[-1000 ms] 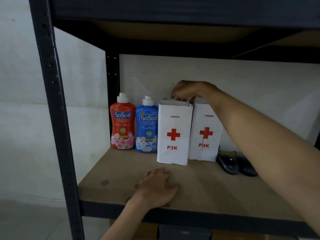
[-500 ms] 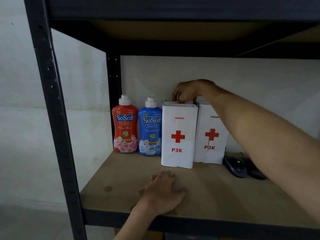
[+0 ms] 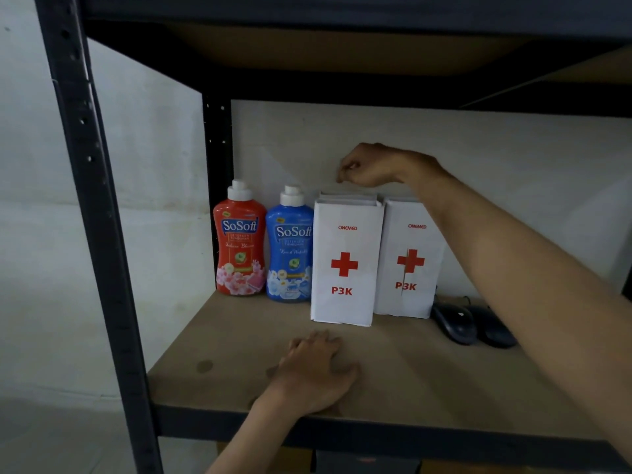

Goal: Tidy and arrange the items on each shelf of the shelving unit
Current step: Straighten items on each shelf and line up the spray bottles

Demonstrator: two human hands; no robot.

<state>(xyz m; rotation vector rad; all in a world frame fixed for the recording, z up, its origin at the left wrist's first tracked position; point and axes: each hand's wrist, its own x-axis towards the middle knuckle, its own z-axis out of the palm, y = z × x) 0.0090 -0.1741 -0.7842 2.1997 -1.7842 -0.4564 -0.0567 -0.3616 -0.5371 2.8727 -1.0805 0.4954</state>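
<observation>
**While one hand hovers and one rests: shelf stock**

Where the right hand (image 3: 372,165) hangs, fingers curled on nothing, it is just above the left P3K first-aid box (image 3: 345,265). The left hand (image 3: 314,371) lies flat, fingers spread, on the shelf board (image 3: 427,378).

- Left box: upright, slightly forward of the second P3K box (image 3: 410,261), hard beside the blue SoSoft bottle (image 3: 290,248).
- Handling: probably light, thin-walled, crushable. Grip both side faces, not the top flap.
- Beyond: red SoSoft bottle (image 3: 239,244), two computer mice (image 3: 455,323).

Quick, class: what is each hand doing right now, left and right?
Left hand: open, resting flat on the shelf board.
Right hand: closed, fingers curled, holding nothing, above the left P3K box.
</observation>
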